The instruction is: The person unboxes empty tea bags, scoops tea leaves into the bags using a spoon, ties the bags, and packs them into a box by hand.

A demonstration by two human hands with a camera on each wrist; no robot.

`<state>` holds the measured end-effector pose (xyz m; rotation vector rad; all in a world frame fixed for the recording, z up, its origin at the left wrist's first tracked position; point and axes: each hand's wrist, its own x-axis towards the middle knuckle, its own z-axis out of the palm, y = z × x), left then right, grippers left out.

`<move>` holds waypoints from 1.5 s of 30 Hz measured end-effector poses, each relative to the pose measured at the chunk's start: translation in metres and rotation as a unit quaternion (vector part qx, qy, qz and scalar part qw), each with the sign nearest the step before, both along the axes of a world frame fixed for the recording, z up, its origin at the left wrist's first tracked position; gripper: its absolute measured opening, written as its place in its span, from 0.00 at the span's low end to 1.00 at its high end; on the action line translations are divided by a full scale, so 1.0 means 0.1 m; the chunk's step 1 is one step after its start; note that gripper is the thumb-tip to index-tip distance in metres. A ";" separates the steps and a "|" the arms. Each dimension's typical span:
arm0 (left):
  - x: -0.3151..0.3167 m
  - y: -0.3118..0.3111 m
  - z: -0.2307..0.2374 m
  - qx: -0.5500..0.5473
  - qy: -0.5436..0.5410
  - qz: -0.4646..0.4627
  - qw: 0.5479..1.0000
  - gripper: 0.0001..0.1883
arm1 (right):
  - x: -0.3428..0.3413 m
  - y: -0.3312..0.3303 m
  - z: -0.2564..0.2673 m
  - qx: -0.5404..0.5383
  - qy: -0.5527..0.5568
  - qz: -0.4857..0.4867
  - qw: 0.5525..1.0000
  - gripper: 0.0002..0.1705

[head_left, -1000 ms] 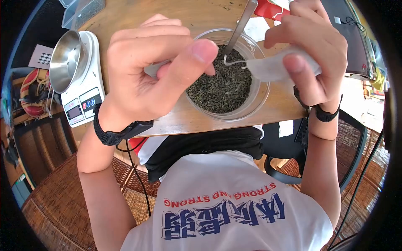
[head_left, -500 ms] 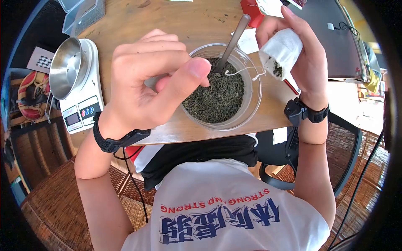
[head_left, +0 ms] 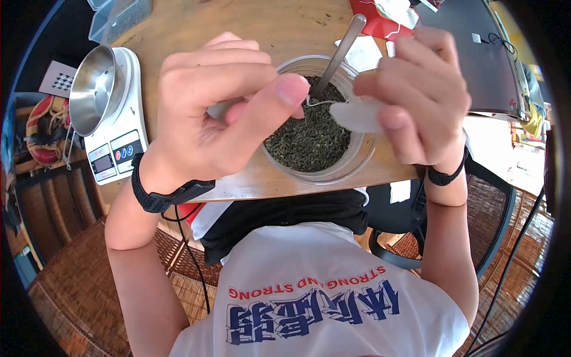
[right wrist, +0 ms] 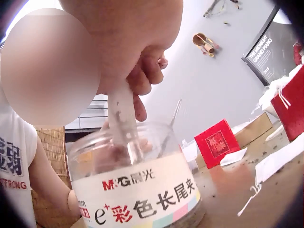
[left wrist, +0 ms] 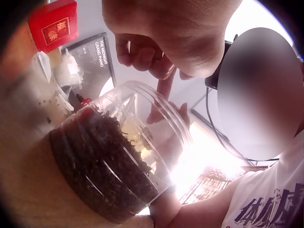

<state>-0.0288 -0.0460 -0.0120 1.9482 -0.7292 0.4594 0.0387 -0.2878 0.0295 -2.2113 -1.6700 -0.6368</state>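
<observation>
Above the round clear tub [head_left: 364,146] of dark dried leaves [head_left: 309,141], my right hand [head_left: 416,98] pinches a white pouch [head_left: 357,116] by its side. From the pouch a thin string runs towards my left fingertips; contact cannot be told. My left hand [head_left: 220,110] is raised at the tub's left with curled fingers and thumb near the index finger; a small grey patch shows in its gap, not identifiable. In the right wrist view the pouch [right wrist: 121,114] hangs behind the tub's rim. A metal spoon [head_left: 340,56] leans in the leaves.
At the left stand a white scale [head_left: 134,107] and a steel bowl [head_left: 92,89] on it. A clear container [head_left: 122,21] sits at the back left. Red packaging [head_left: 377,24] and white paper [head_left: 361,55] lie at the back right. Leaf bits dot the table.
The pouch's mouth, turned up with leaves visible half a second ago, now faces away, and the right hand has moved back nearer the tub. The left hand has hardly moved.
</observation>
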 end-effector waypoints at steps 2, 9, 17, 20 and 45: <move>0.00 0.00 -0.03 -0.004 -0.001 0.008 1.000 0.19 | -0.08 -0.05 0.07 0.032 0.038 -0.027 0.998 0.40; 0.01 -0.07 0.01 0.046 -0.005 -0.009 0.999 0.22 | 0.01 -0.05 -0.13 0.075 0.164 0.009 0.984 0.42; -0.01 -0.09 -0.05 0.074 -0.038 0.008 0.996 0.14 | 0.03 -0.01 -0.32 0.126 0.236 0.040 0.963 0.15; -0.05 -0.09 0.02 0.041 0.006 0.029 0.999 0.06 | 0.07 0.00 -0.25 0.126 0.185 0.072 0.972 0.43; -0.04 -0.04 0.00 0.003 0.035 0.011 0.999 0.35 | 0.92 -0.52 -0.27 0.262 0.092 -0.219 0.935 0.18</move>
